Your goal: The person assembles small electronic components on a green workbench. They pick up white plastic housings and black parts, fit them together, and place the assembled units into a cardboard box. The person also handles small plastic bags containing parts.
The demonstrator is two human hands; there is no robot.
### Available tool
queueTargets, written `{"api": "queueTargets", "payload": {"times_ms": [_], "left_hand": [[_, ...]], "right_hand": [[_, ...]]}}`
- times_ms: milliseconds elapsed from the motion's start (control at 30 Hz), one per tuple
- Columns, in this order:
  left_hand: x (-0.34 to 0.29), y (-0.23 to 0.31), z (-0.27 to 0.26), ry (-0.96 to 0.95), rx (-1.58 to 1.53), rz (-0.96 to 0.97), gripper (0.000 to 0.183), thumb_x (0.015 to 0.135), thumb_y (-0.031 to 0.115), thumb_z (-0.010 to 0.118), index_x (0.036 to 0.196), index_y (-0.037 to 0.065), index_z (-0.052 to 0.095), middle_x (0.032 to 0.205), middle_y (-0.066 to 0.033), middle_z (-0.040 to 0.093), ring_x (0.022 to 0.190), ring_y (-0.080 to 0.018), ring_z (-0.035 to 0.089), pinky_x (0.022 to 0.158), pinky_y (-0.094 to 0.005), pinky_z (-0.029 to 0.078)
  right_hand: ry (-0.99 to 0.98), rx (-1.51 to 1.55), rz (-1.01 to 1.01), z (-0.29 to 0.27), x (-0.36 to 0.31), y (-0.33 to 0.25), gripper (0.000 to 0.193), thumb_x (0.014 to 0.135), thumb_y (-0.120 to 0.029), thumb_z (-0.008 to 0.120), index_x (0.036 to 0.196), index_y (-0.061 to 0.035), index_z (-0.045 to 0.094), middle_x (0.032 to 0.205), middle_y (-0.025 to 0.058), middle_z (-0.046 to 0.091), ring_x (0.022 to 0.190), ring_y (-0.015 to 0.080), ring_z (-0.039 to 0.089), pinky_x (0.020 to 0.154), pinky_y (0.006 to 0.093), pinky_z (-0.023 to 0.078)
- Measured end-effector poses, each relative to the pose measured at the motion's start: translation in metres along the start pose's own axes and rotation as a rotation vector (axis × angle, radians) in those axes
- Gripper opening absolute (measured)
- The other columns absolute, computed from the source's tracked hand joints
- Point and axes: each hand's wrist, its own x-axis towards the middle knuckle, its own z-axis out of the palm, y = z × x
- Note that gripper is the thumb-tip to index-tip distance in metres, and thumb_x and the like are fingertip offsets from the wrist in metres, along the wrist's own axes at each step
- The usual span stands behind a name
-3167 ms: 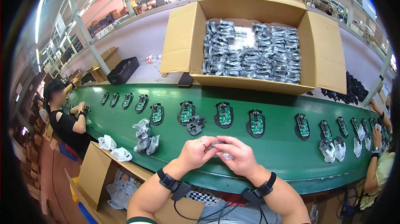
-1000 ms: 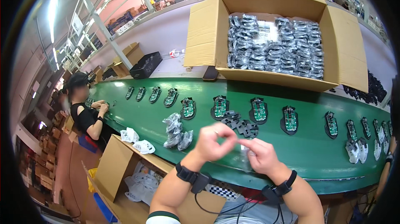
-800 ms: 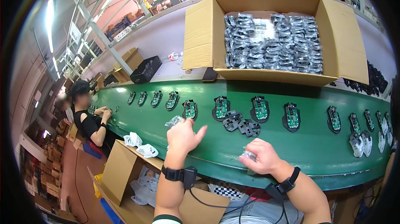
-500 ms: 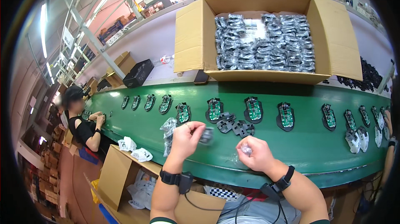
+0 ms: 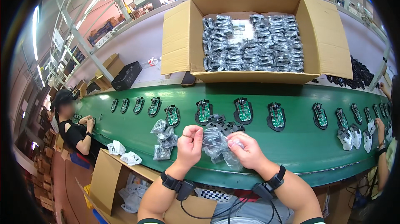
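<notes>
A clear plastic bag (image 5: 221,151) with a dark part showing inside hangs between my hands above the near side of the green work surface. My left hand (image 5: 190,145) is closed on its left edge. On the right, my right hand (image 5: 247,151) pinches the bag's crumpled plastic. Just behind it lie several black slotted plastic parts (image 5: 228,127), partly hidden by the bag. To the left of my left hand sits a small pile of bagged dark parts (image 5: 162,153). Mouse bases with green circuit boards (image 5: 243,110) stand in a row farther back.
An open cardboard box (image 5: 256,77) full of bagged dark parts stands behind the green work surface (image 5: 300,157). White shells (image 5: 345,138) lie at right, others (image 5: 131,158) at left by a lower carton (image 5: 106,182). A person (image 5: 75,128) works at left; another person's arm (image 5: 381,140) shows at right.
My hands have come closer together, and the bag is now held between both of them with the dark part in it. The view has turned slightly, shifting the scene left.
</notes>
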Motion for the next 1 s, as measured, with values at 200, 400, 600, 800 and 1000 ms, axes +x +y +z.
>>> {"api": "queueTargets", "payload": {"times_ms": [200, 400, 600, 800, 1000], "left_hand": [[0.005, 0.000, -0.003, -0.046, 0.201, 0.268, 0.031, 0.098, -0.003, 0.062, 0.128, 0.000, 0.061, 0.099, -0.0053, 0.067, 0.086, -0.0102, 0.062, 0.077, -0.0252, 0.051], [0.006, 0.020, -0.002, -0.291, 0.340, 0.409, 0.043, 0.082, 0.000, 0.076, 0.124, 0.001, 0.067, 0.105, -0.0128, 0.071, 0.083, -0.0232, 0.068, 0.078, -0.0321, 0.054], [0.008, 0.009, 0.001, -0.172, 0.509, 0.471, 0.021, 0.081, 0.004, 0.079, 0.102, 0.008, 0.078, 0.100, -0.0105, 0.072, 0.083, -0.0247, 0.069, 0.076, -0.0349, 0.055], [0.015, 0.017, -0.004, 0.147, 0.554, 0.426, 0.013, 0.083, 0.003, 0.078, 0.096, 0.006, 0.078, 0.075, -0.0080, 0.063, 0.066, -0.0230, 0.059, 0.063, -0.0318, 0.051], [0.017, 0.005, -0.018, 0.237, 0.015, -0.034, 0.013, 0.100, 0.008, 0.067, 0.104, -0.003, 0.073, 0.078, 0.0019, 0.066, 0.067, -0.0042, 0.056, 0.061, -0.0198, 0.046]], "right_hand": [[0.146, -0.147, -0.095, 0.000, 0.000, -0.006, 0.009, 0.093, -0.010, 0.071, 0.096, -0.0007, 0.070, 0.086, 0.0107, 0.070, 0.073, 0.0199, 0.066, 0.067, 0.0300, 0.052], [0.202, -0.397, -0.384, -0.002, 0.002, -0.019, 0.013, 0.087, -0.004, 0.072, 0.100, -0.0040, 0.073, 0.098, 0.0125, 0.072, 0.084, 0.0301, 0.071, 0.072, 0.0372, 0.057], [0.223, -0.420, -0.341, -0.002, 0.003, -0.017, 0.012, 0.088, -0.003, 0.072, 0.099, -0.0014, 0.073, 0.097, 0.0140, 0.072, 0.086, 0.0299, 0.071, 0.074, 0.0367, 0.057], [0.234, -0.448, -0.296, -0.004, 0.001, -0.014, 0.009, 0.089, -0.005, 0.072, 0.097, -0.0012, 0.072, 0.094, 0.0138, 0.072, 0.083, 0.0297, 0.070, 0.073, 0.0364, 0.056], [0.126, -0.438, -0.281, -0.004, 0.001, -0.008, 0.010, 0.088, -0.010, 0.072, 0.096, -0.0038, 0.071, 0.091, 0.0135, 0.070, 0.081, 0.0323, 0.069, 0.071, 0.0390, 0.056]]}}
